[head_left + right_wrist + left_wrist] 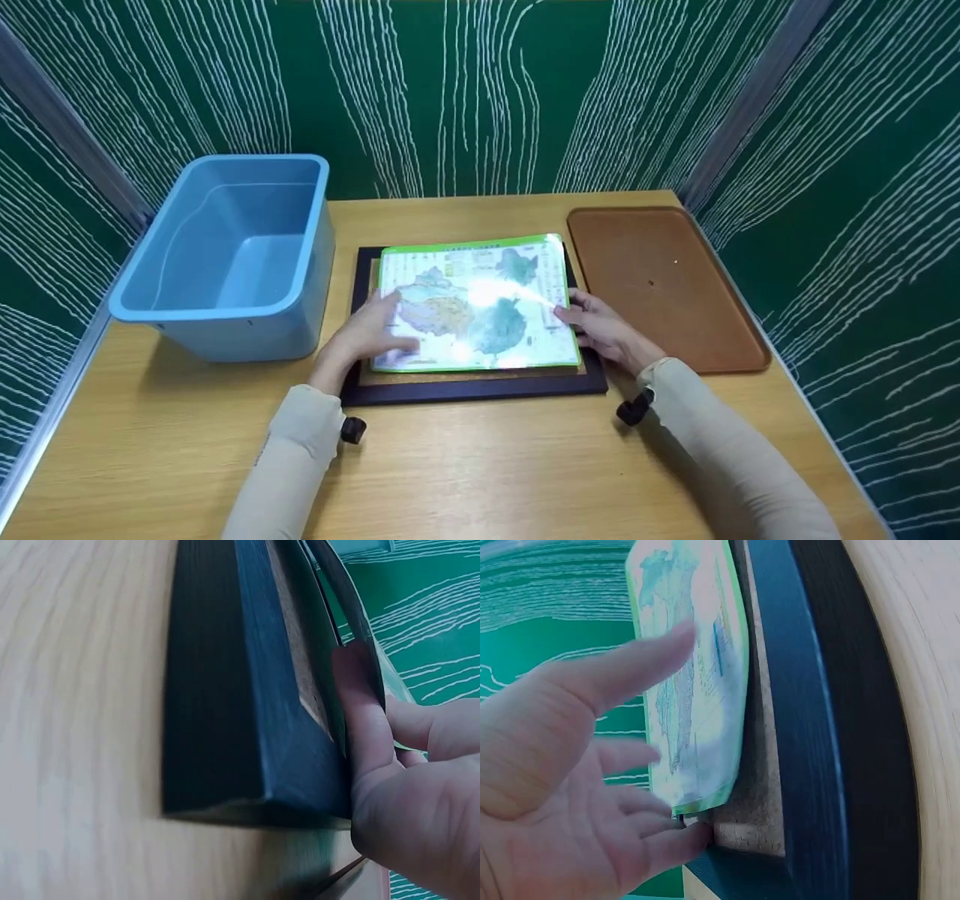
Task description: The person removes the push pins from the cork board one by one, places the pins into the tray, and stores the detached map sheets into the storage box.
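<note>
A glossy green-edged map [442, 311] is over a dark wooden frame [487, 394] with a brown inner panel [465, 376]. My right hand [600, 326] pinches the map's right edge between thumb and fingers; in the right wrist view that edge is raised off the frame. At the left edge, my left hand [366, 326] has its fingers spread and its thumb over the map. The left wrist view shows this hand [570, 787] with loosely extended fingers near the map's edge, the lower ones by the frame. Glare hides part of the map's print.
A deep light-blue bin [225, 330] stands on the left of the wooden table [480, 465]. To the right lies a flat brown tray [660, 292], close beside the right hand. Green panels with white lines [487, 97] enclose the table's back and sides.
</note>
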`<state>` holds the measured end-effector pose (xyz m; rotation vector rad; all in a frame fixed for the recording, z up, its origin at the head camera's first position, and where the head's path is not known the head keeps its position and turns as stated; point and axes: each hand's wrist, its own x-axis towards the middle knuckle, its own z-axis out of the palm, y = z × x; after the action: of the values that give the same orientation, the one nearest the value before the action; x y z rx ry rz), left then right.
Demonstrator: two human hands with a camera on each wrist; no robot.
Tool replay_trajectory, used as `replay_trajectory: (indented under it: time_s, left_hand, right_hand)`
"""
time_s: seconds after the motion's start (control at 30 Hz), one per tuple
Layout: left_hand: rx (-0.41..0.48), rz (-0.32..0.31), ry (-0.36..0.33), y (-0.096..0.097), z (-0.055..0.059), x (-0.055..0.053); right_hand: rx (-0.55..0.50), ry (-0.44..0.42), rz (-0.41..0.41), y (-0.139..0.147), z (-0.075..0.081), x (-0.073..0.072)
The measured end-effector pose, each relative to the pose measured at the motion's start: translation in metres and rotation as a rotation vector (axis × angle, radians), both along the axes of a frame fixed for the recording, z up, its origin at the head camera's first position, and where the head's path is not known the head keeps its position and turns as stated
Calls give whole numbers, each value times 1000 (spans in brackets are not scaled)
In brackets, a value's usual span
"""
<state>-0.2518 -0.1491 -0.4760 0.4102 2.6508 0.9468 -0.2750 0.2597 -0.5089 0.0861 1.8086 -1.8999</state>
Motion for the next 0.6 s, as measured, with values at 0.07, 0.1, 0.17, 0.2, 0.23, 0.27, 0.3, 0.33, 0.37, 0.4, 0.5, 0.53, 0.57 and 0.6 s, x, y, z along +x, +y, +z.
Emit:
replay_trajectory:
  time_s: [0.07, 0.1, 0.17, 0.2, 0.23, 0.27, 0.3, 0.33, 0.37, 0.4, 0.5, 0.53, 0.57, 0.6]
  left_hand:
    - [25, 79, 26, -1, 1, -1]
    - [32, 116, 38, -1, 1, -2]
    - [37, 179, 46, -2, 1, -3]
    - [39, 203, 41, -2, 1, -4]
    - [39, 225, 32, -2, 2, -4]
    - [51, 245, 17, -2, 2, -4]
    - [59, 259, 6, -2, 2, -4]
    - [75, 274, -6, -2, 2, -4]
    - [89, 289, -17, -2, 2, -4]
    - [101, 302, -29, -2, 1, -4]
    - [144, 316, -86, -1, -2, -4]
    - [162, 316, -119, -1, -3, -4]
    - [180, 312, -156, -1, -5, -3]
    - [200, 306, -191, -1, -6, -3]
  right_hand:
    - [2, -1, -5, -1, 1, 1]
    - [1, -1, -6, -2, 1, 2]
    - [4, 6, -12, -2, 1, 1]
    - [5, 11, -11, -2, 1, 1]
    - [10, 18, -9, -2, 1, 1]
    - [13, 24, -7, -3, 1, 1]
    - [16, 29, -7, -3, 0, 2]
    - [20, 36, -6, -4, 0, 2]
    - [25, 42, -5, -4, 0, 2]
    - [29, 49, -5, -4, 0, 2]
    - [33, 59, -10, -5, 0, 3]
    - [33, 60, -12, -5, 0, 4]
    - [33, 60, -15, -5, 0, 4]
    - [33, 60, -17, -6, 0, 4]
